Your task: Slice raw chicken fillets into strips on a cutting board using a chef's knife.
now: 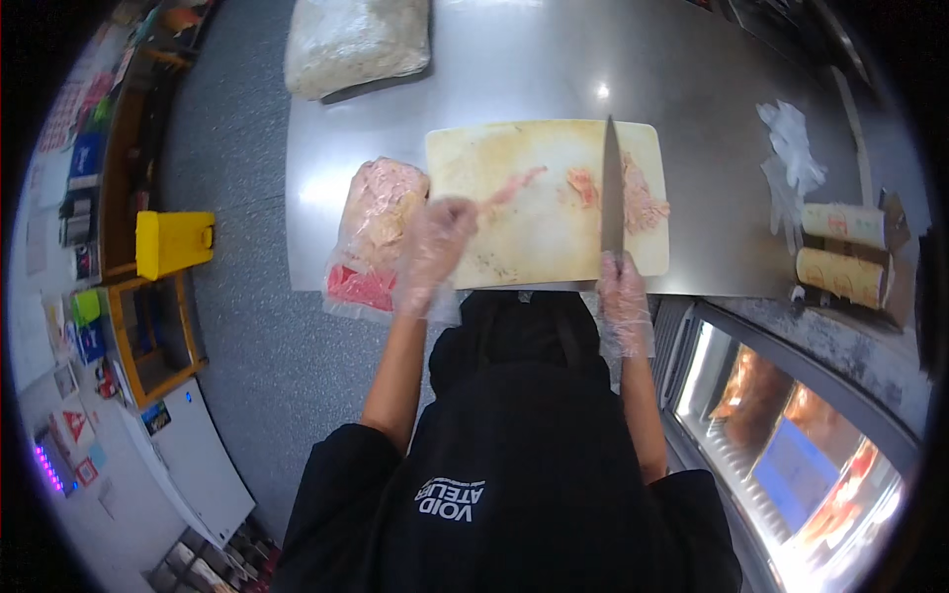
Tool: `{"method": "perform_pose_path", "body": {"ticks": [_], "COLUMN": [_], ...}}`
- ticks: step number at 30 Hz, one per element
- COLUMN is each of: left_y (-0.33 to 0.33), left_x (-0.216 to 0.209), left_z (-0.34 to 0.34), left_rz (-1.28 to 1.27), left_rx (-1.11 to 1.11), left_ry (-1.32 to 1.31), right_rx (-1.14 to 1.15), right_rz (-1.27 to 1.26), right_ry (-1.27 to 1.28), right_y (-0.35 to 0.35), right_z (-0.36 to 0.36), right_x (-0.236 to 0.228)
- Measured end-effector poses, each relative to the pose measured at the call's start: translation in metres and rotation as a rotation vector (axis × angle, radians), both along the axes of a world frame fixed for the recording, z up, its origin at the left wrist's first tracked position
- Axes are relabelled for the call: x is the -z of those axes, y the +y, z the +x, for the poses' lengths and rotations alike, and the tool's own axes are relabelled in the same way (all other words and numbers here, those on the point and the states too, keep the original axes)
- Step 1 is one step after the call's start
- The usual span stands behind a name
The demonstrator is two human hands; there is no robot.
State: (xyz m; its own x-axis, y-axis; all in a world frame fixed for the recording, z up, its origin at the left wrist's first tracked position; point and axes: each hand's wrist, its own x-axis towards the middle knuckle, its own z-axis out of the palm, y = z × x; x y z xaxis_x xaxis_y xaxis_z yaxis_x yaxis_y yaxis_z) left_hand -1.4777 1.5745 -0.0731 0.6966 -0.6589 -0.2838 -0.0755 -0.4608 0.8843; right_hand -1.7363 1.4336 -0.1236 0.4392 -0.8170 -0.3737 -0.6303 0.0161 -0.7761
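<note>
My right hand [623, 296], in a clear plastic glove, grips the handle of a long kitchen knife [613, 188], its blade pointing away from me across the cutting board [539, 252]. My left hand [442, 242], gloved too, is closed at the board's left edge on one end of a thin strip of raw meat [516, 186]. Just left of that hand lies a clear bag of pale raw meat [381, 203], with a red patch at its near end. A small orange-pink meat piece [583, 188] sits left of the blade, and chopped meat [643, 203] lies to its right.
A steel table [514, 59] carries the board. A large wrapped bag [356, 44] stands at the far left. Crumpled clear plastic [791, 148] and two rolls [840, 252] lie right. A lit display case [791, 435] is at lower right; a yellow bin [173, 244] is on the left.
</note>
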Motion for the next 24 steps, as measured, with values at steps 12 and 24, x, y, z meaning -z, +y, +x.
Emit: {"method": "perform_pose_path", "body": {"ticks": [12, 24], "left_y": [-0.074, -0.045], "left_x": [0.089, 0.103], "left_z": [-0.041, -0.06], "left_rz": [-0.249, 0.055], "left_rx": [0.398, 0.632], "left_ry": [-0.612, -0.388], "right_rx": [-0.236, -0.22], "right_rz": [-0.109, -0.131], "right_ry": [0.387, 0.407], "right_y": [0.023, -0.02], "right_z": [0.034, 0.01], "right_x": [0.009, 0.028]}}
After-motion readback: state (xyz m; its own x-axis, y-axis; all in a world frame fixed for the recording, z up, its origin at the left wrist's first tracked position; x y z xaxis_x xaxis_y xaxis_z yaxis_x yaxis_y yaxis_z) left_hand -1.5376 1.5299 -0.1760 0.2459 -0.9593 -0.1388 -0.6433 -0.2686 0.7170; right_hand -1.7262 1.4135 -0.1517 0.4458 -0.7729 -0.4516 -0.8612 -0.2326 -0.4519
